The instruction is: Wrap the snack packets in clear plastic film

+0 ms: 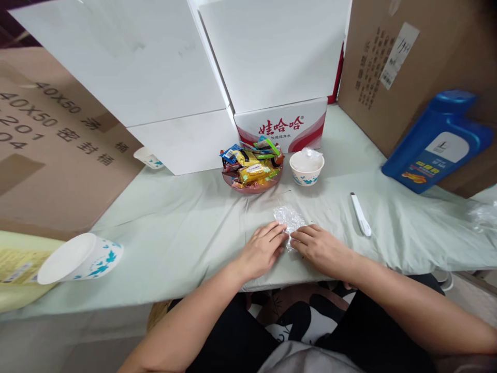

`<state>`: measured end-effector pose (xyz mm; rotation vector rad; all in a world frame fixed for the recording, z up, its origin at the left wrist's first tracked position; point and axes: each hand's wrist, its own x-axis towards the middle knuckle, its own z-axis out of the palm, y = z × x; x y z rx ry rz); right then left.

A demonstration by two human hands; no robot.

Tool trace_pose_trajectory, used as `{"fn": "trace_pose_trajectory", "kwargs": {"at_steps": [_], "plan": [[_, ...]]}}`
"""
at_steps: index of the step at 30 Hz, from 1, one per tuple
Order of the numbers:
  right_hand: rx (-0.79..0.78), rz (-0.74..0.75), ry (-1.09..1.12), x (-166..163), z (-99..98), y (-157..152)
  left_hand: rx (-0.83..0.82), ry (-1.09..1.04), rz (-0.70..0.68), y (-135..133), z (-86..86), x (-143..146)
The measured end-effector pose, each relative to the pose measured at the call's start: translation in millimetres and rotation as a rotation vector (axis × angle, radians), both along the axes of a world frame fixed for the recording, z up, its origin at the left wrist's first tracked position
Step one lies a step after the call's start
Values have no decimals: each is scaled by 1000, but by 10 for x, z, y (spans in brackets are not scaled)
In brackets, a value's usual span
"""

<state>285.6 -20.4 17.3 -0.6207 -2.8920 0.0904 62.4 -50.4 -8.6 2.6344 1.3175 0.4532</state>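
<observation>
A small piece of clear bubble wrap (289,216) lies crinkled on the cloth near the table's front edge. My left hand (264,247) has its fingers pressed together on the wrap's left side, the thumb mostly hidden below. From the right, my right hand (320,247) grips the wrap's other side with bent fingers, and the fingertips of both hands almost meet. A bowl of wrapped snacks (252,187) stands just beyond the wrap. Right of it is a paper cup (306,173) with clear plastic in it. A white utility knife (361,215) lies to the right of my right hand.
At the right stands a blue bottle (430,150) before a large brown carton (388,77). White boxes (287,57) rise behind the bowl. Another carton (50,140) and a tilted paper cup (87,259) are at the left. Green cloth (174,228) covers the table.
</observation>
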Motion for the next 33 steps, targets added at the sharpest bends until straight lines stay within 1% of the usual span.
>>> {"fn": "trace_pose_trajectory", "kwargs": {"at_steps": [2, 5, 6, 7, 9, 11, 13, 17, 20, 22, 24, 26, 27, 28, 29, 30, 32, 33], "plan": [[-29, 5, -22, 18, 73, -42, -35, 3, -63, -10, 43, 1], [-150, 54, -49, 69, 176, -78, -112, -21, -207, -33, 107, 1], [-189, 41, -44, 82, 197, -69, -126, -36, -232, -40, 113, 0], [-216, -5, -35, 88, 207, -45, -128, -55, -236, -44, 109, -1], [-223, -180, -13, 73, 193, 42, -109, -110, -202, -46, 79, -5], [-187, -364, 4, 20, 139, 158, -90, -176, -164, -40, 43, -9], [-158, -481, -14, -57, 66, 261, -91, -221, -155, -32, 21, -9], [-137, -574, -114, -204, -52, 326, -64, -193, -169, -28, 28, 13], [-126, -576, -111, -242, -91, 300, -12, -158, -88, -30, 42, 47], [-135, -578, -100, -214, -92, 304, 0, -109, -35, -29, 48, 70], [-130, -629, -87, -146, -73, 338, 1, -62, -20, -25, 46, 87], [-93, -689, -33, -61, -42, 380, 7, -46, -19, -21, 37, 96], [-69, -688, 20, -22, -26, 394, 12, -45, -21, -19, 30, 97], [-49, -646, 83, 8, -15, 396, 16, -45, -23, -17, 22, 96], [-44, -555, 139, 27, -10, 386, 20, -45, -27, -15, 15, 94], [-53, -432, 174, 34, -15, 363, 25, -49, -29, -13, 9, 89], [-99, -206, 166, 18, -58, 287, 37, -77, -33, -5, 4, 73], [-120, -137, 135, 1, -93, 245, 43, -106, -36, 1, 5, 61]]}}
